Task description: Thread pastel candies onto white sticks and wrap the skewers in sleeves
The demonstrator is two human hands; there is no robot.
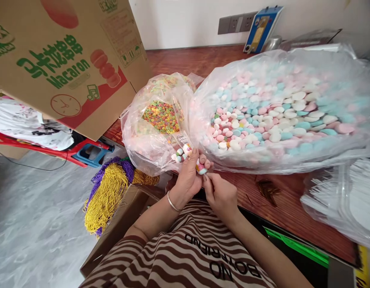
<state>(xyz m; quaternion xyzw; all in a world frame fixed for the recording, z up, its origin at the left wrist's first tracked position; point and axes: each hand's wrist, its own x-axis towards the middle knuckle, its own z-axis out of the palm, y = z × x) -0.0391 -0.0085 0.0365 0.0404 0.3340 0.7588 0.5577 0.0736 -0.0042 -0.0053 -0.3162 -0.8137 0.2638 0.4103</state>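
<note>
My left hand (189, 174) is closed around a small clear candy packet (187, 149) with colourful pieces inside and a printed label at its top. My right hand (222, 193) pinches at the packet's lower end, against a thin pale piece that its fingers mostly hide. Just beyond my hands, an open plastic bag (132, 132) holds small ring-shaped candies (162, 117) in orange, green and yellow. To the right lies a larger clear bag (248, 162) full of pink, white and blue disc candies (275, 120).
Gold twist ties (267, 192) lie on the red-brown table (285, 182), near a bag of white sticks (357, 196). A Macaron carton (91, 68) stands at left. Gold and purple beads (108, 196) hang over an open box (125, 214). A blue device (263, 30) stands by the wall.
</note>
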